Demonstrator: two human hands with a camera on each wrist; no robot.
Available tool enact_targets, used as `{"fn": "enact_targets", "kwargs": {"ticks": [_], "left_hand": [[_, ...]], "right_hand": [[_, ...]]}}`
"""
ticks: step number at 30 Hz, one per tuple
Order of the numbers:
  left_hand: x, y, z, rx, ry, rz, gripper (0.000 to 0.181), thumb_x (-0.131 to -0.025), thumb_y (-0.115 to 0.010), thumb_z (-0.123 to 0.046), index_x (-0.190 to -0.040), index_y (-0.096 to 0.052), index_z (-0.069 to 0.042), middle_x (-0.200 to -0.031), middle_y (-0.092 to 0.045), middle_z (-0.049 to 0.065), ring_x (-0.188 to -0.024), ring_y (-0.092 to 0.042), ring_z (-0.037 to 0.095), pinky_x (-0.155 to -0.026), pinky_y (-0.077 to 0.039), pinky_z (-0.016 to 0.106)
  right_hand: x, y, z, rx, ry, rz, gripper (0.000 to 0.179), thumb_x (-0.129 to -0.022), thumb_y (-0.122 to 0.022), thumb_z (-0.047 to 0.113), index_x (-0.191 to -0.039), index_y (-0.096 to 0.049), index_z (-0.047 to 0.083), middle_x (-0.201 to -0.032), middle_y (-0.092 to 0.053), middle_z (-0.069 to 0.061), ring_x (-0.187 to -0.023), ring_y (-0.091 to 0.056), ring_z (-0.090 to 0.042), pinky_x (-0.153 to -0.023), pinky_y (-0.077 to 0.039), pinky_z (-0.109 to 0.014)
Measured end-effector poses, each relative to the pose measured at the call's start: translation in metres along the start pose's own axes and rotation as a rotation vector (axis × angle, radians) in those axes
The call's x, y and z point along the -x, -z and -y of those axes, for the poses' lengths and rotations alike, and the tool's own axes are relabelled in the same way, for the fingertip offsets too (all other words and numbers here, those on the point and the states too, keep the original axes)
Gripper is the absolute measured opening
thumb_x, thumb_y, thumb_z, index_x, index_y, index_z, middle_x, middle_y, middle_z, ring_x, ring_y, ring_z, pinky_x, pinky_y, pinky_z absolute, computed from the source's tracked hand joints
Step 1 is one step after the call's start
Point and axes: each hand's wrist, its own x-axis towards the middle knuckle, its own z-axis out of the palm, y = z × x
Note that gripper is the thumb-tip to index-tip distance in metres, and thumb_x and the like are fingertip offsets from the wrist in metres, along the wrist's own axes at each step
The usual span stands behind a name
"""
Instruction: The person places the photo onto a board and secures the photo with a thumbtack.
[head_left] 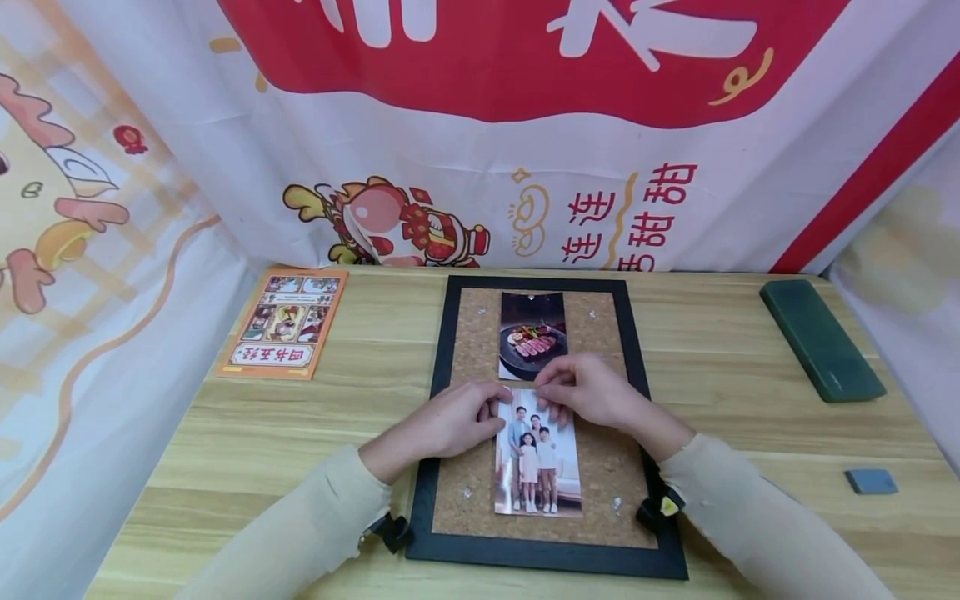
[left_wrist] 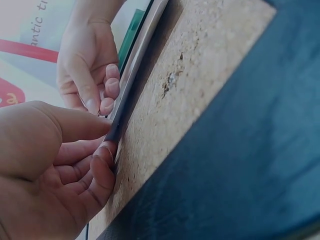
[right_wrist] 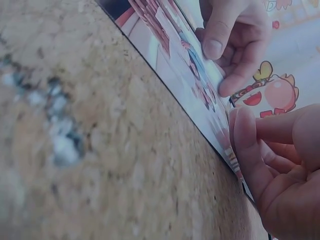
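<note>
1. The top edge of the family photo [head_left: 537, 458] lies hidden under the fingers of the left hand [head_left: 450, 421] and the right hand [head_left: 588, 392].
2. Whether a pin sits under those fingers cannot be told.
3. The small clear pins [head_left: 617, 502] on the cork board [head_left: 607, 467] are too small to make out.
4. In the right wrist view the near cork is blurred.
5. The banner's [head_left: 525, 100] large lettering is cut off by the top edge.
</note>
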Motion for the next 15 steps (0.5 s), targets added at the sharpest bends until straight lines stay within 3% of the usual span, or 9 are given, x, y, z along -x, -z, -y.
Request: {"fn": "enact_targets", "kwargs": {"ticks": [15], "left_hand": [[-0.0007, -0.0003, 0.0009, 0.001, -0.017, -0.007, 0.034, -0.100, -0.075, -0.013, -0.134, -0.071, -0.006, -0.094, -0.066, -0.003, -0.082, -0.059, 0.009, -0.074, -0.052, 0.027]], "right_hand": [[-0.0099, -0.0093, 0.0086, -0.027, -0.135, -0.019, 0.010, -0.106, -0.064, 0.003, -0.107, -0.075, 0.002, -0.085, -0.074, -0.010, -0.062, -0.067, -0.018, -0.057, -0.058, -0.032]]}}
